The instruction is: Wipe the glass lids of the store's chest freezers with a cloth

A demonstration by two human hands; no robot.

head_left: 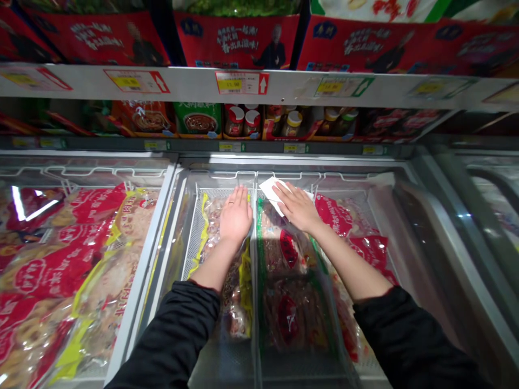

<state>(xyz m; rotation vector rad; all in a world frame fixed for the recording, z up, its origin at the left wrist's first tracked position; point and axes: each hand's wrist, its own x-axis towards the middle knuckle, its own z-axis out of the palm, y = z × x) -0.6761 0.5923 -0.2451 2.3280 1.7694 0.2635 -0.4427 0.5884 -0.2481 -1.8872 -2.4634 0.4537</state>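
Observation:
Stretched out flat, my left hand (236,214) appears to rest on the clear lid (203,364) of a chest freezer, fingers side by side. A thin ring shows on one finger. My right hand (298,206) lies flat over a folded white cloth or paper wipe (272,193), its fingers spread a little; part of the wipe is hidden beneath the palm. Under the lid, yellow-edged food packs (237,308) lie below my left hand. Green-edged packs with red labels (288,313) fill the middle section, and red bags (371,251) lie to the right.
A second freezer section with red and yellow food bags (52,275) adjoins on the left. White wire dividers (254,270) part the packs. Behind stands a shelf (292,85) with price tags, red boxes (239,43) above and small jars (292,123) below. Another freezer (490,178) is at right.

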